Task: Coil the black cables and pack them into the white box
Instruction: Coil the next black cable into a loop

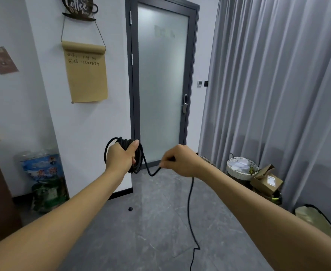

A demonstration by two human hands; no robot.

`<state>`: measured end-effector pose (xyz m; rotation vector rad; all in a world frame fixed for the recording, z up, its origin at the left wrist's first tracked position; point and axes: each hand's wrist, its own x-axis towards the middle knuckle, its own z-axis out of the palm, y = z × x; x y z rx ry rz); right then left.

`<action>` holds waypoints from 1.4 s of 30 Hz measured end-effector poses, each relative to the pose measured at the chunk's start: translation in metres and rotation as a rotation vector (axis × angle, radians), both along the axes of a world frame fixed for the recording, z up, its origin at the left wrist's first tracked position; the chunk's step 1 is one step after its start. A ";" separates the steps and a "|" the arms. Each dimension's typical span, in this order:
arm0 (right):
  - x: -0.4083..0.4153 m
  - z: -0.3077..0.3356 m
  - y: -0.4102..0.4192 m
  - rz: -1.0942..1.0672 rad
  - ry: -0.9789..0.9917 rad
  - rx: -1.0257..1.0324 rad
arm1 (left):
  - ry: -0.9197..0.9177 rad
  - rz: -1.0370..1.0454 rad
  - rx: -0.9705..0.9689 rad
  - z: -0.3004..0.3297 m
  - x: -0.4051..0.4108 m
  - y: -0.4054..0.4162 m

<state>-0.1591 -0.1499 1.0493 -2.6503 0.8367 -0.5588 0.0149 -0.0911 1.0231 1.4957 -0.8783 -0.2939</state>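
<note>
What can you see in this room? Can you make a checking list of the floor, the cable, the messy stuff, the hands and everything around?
Surface: grey tiled floor, small black object lying on it.
Job's things: coiled cable bundled in left hand; white box not seen.
Clutter: wicker basket, open cardboard box, printed bag.
Hands: left hand grips the coil; right hand pinches the cable.
Cables: loose tail trails down to the floor.
Surroundings: frosted glass door, grey curtains, paper scroll.

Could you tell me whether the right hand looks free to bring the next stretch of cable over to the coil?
Probably yes: the right hand pinches the cable beside the coil gripped in the left hand, with nothing between them.
</note>
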 end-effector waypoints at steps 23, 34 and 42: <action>0.002 0.001 -0.009 -0.066 -0.590 0.529 | 0.394 -0.549 0.105 0.005 -0.049 0.010; -0.024 -0.014 -0.034 -0.261 -0.520 0.497 | 0.525 -0.591 0.159 -0.003 -0.036 0.015; -0.049 -0.042 -0.052 -0.400 -0.497 0.502 | 0.650 -0.334 0.083 -0.013 -0.005 0.008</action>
